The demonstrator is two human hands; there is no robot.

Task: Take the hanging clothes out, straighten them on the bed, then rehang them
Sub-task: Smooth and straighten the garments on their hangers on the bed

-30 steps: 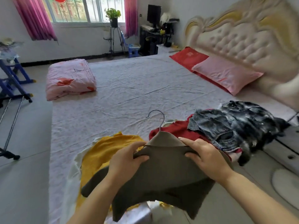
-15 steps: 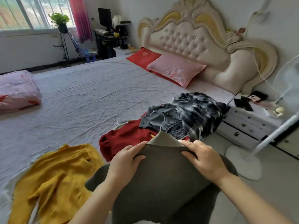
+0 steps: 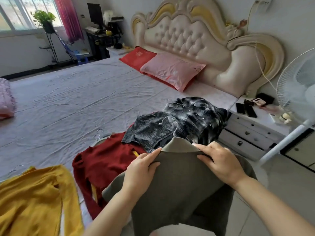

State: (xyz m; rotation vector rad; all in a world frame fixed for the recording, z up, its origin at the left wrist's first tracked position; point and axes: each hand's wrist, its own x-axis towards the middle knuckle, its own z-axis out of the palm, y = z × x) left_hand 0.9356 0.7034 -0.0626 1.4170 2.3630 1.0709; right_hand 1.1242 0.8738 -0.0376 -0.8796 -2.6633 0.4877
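A grey-brown sweater [image 3: 179, 189] hangs on a hanger in front of me, its metal hook [image 3: 167, 120] rising above the collar. My left hand [image 3: 141, 169] grips the left shoulder of the sweater, thumb under the fabric. My right hand [image 3: 219, 162] grips the right shoulder. On the bed [image 3: 68, 106] behind lie a red sweater [image 3: 105, 162], a yellow garment [image 3: 34, 198], a dark grey knit top [image 3: 150, 132] and a black-and-white plaid shirt [image 3: 196, 114].
Red and pink pillows [image 3: 170, 70] lie by the padded headboard [image 3: 196, 36]. A white nightstand [image 3: 255, 132] with phones stands right of the bed, and a standing fan [image 3: 296, 94] beyond it. A folded pink quilt [image 3: 5, 99] is at the far left.
My view has swung right, from the window side toward the headboard and nightstand. Both hands keep their hold on the sweater's shoulders, which moved right with me over the bed's edge.
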